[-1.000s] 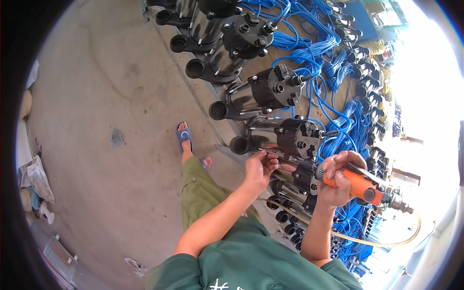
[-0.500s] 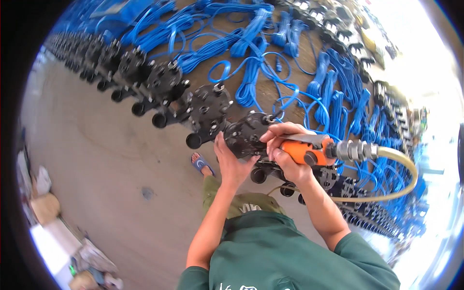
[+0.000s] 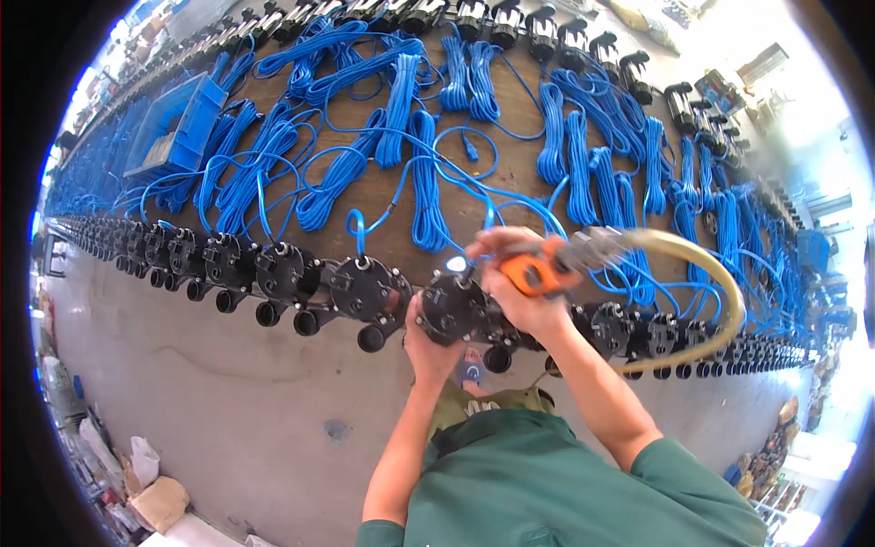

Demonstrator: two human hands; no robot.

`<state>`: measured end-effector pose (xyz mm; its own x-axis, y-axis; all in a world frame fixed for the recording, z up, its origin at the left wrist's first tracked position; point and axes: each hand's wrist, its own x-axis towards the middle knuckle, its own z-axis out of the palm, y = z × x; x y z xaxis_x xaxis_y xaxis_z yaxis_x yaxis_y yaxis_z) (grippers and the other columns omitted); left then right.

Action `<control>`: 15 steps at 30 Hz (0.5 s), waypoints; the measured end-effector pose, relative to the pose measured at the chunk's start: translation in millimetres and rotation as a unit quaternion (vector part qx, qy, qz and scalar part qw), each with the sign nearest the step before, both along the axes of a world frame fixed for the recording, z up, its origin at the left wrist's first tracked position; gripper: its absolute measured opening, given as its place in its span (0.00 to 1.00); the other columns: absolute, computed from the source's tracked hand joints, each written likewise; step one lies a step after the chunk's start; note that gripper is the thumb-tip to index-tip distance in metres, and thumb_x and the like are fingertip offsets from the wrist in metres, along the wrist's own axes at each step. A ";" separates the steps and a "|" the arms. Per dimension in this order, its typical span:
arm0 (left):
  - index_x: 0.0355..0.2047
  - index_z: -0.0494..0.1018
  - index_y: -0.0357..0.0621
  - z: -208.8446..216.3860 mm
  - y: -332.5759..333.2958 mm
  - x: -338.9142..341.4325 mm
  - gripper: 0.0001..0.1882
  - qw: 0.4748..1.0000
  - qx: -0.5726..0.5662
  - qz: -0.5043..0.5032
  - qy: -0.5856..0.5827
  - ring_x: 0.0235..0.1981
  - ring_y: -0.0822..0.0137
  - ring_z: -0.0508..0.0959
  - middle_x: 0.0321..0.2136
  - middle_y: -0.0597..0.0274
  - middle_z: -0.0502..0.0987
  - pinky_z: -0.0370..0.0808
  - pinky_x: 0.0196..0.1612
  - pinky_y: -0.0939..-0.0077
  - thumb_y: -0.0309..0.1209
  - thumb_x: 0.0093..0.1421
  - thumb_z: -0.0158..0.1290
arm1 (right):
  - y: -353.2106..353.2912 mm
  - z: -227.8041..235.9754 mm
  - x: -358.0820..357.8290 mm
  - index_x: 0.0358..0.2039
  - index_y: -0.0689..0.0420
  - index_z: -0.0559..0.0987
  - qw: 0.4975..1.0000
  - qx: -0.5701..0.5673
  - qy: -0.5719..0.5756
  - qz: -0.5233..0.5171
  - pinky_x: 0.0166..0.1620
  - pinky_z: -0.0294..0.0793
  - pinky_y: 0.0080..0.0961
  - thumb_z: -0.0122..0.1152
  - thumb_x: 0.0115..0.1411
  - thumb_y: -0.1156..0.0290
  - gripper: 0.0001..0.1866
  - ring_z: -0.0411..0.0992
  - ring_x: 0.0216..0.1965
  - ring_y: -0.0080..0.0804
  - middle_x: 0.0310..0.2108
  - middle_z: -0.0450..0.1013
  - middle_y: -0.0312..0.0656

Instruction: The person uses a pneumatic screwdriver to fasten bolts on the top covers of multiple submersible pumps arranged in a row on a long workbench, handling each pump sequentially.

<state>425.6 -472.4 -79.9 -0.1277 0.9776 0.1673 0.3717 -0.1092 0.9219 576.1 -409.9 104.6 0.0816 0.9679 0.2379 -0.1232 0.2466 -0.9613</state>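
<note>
- I see the left hand [image 3: 430, 354] cupped against the near left edge of a black-capped cylinder [image 3: 453, 312]; its finger and thumb stand apart around the rim, and I cannot tell whether it clamps or only steadies it.
- That cylinder lies just far and to the right of the left hand, touching it, and to the left of the right hand [image 3: 524, 303].
- I have the right hand wrapped tight around an orange tool [image 3: 530, 274]; blur and fingers hide its working end, so I cannot tell if it meets the cap.
- A bright light [image 3: 457, 264] shows at the cap's far edge, just left of the right fingers.
- From the tool's right end a tan hose [image 3: 725, 294] arcs right, then back toward the near side.
- I see similar cylinders lined up to the left [image 3: 366, 290] and right [image 3: 609, 328] along the near edge of a brown table [image 3: 383, 248].
- Farther off, blue cable bundles [image 3: 426, 196] cover much of that table, with a blue crate [image 3: 193, 116] at far left.
</note>
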 end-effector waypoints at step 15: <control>0.65 0.56 0.41 -34.6 31.4 -16.0 0.57 0.976 0.104 -0.120 -0.150 0.56 0.50 0.71 0.58 0.46 0.67 0.69 0.58 0.60 0.32 0.36 0.76 | 30.9 -13.7 -67.8 0.46 0.60 0.70 0.994 -0.028 -0.107 -0.010 0.36 0.76 0.24 0.56 0.59 0.81 0.14 0.72 0.30 0.25 0.38 0.75 0.46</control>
